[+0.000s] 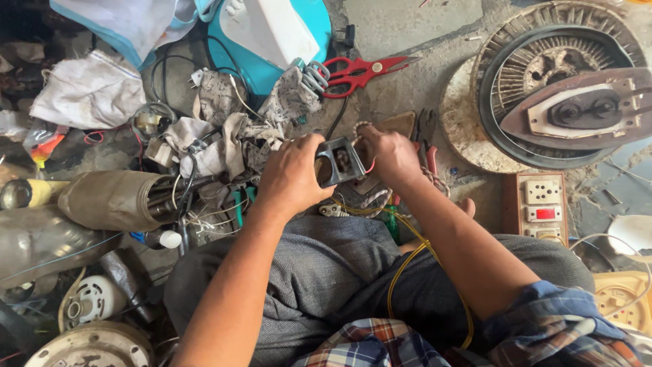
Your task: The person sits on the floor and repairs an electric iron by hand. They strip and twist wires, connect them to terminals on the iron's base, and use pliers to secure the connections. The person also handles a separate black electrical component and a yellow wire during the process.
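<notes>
While the left hand (291, 178) clamps the dark grey housing (337, 162) by its left edge, the right hand (388, 155) pinches a braided cord (361, 126) at its right side. Likely best: steady housing, feed cord slowly. Housing sits between both grips, above the lap, below red scissors (358, 71).

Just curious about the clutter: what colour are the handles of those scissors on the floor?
Red, on the scissors; seen in the head view.
</notes>
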